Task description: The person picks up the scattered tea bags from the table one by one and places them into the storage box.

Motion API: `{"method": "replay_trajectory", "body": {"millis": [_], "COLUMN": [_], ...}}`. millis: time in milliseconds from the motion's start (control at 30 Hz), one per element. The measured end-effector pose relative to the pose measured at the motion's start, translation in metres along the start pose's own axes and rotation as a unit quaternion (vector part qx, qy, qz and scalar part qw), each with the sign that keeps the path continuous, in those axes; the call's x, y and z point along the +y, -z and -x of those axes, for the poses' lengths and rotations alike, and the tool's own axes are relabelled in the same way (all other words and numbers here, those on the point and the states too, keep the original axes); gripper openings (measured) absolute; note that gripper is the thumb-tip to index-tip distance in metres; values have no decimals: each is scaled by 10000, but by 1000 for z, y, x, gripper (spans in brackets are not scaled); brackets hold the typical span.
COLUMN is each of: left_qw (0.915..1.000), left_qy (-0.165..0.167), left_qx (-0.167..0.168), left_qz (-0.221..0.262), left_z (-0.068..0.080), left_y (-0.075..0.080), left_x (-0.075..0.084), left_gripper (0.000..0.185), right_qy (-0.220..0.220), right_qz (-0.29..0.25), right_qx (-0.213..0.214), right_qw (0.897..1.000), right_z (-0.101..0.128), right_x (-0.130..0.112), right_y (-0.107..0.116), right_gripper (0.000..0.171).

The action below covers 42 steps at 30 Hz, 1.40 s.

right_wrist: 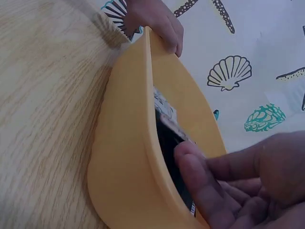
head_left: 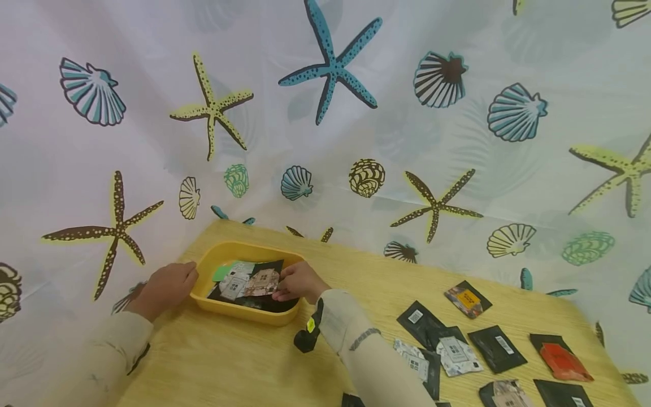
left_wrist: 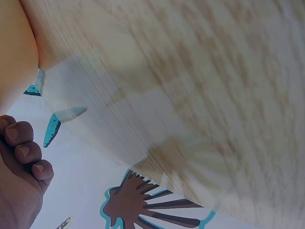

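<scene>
A yellow plastic tub [head_left: 244,314] holds several flat packets in black, white and green. My right hand [head_left: 300,281] reaches over its right end and pinches the edge of a black packet with a brown picture label [head_left: 263,281]. From the right wrist view, the thumb and fingers [right_wrist: 190,174] are on that packet's edge, just inside the tub wall [right_wrist: 124,138]. At the opposite end, my left hand [head_left: 170,285] grips the tub's rim. Curled fingers of this hand [left_wrist: 28,152] show beside the tub [left_wrist: 16,52] in the left wrist view.
On the light wooden table [head_left: 224,362], several packets lie spread at the right, among them a red-labelled one [head_left: 561,359], an orange-labelled one [head_left: 468,299] and a white-labelled one [head_left: 456,353]. A curtain with starfish and shells [head_left: 330,141] hangs behind the table.
</scene>
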<state>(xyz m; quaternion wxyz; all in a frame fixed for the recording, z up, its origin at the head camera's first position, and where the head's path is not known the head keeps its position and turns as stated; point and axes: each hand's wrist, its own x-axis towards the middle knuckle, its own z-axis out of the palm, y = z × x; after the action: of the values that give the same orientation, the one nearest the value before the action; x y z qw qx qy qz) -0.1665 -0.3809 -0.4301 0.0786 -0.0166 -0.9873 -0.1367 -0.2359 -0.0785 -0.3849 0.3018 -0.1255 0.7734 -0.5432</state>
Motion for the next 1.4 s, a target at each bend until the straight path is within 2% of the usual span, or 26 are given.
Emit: {"method": "replay_trajectory", "body": {"millis": [100,200,333,467,600,733,833,933,1033,1100,1267,1367,1400], "left_qw": [9999,9999,9998,9998,9999,9999,9999,9999,10000,10000,9999,9999,9999], "left_qy": [-71,-109,-122,-131,-62,-9,-23,-39,-36,-60,-109,-97,-94], "left_qx": [65,105,123,124,92,75,60,22,-46,-38,-4,-74,-106], "left_qz": [-26,14,12,-98,-87,-83,-100,-96,-62,-43,-45,-39,-46], "left_z": [0,-1,-2,-3,1,7,10,10,9,8,4,1,0], "left_y": [-2,-3,-2,1,7,11,9,5,2,0,-1,-2,-2], "left_x": [2,4,4,0,-4,-10,-13,-13,-11,-9,-4,0,1], "left_gripper": [34,34,35,34,33,33,33,33,33,33,33,33,33], "right_qy": [160,438,724,941,984,1003,999,863,631,551,373,124,23], "right_qz": [128,178,258,772,1605,2670,3248,3539,3768,4014,4456,4506,4464], "right_qx": [-159,-257,-161,135,430,605,626,423,207,168,525,830,893], "right_qw": [9997,9986,9969,9925,9812,9566,9384,9303,9239,9141,8929,8887,8904], "right_z": [1,9,33,65,98,127,147,163,173,176,177,177,177], "right_x": [4,10,14,20,33,55,76,94,108,114,125,129,129], "right_y": [4,19,58,107,149,176,184,185,181,176,167,165,165], "right_gripper": [49,53,52,45,38,33,29,30,41,50,71,74,73]}}
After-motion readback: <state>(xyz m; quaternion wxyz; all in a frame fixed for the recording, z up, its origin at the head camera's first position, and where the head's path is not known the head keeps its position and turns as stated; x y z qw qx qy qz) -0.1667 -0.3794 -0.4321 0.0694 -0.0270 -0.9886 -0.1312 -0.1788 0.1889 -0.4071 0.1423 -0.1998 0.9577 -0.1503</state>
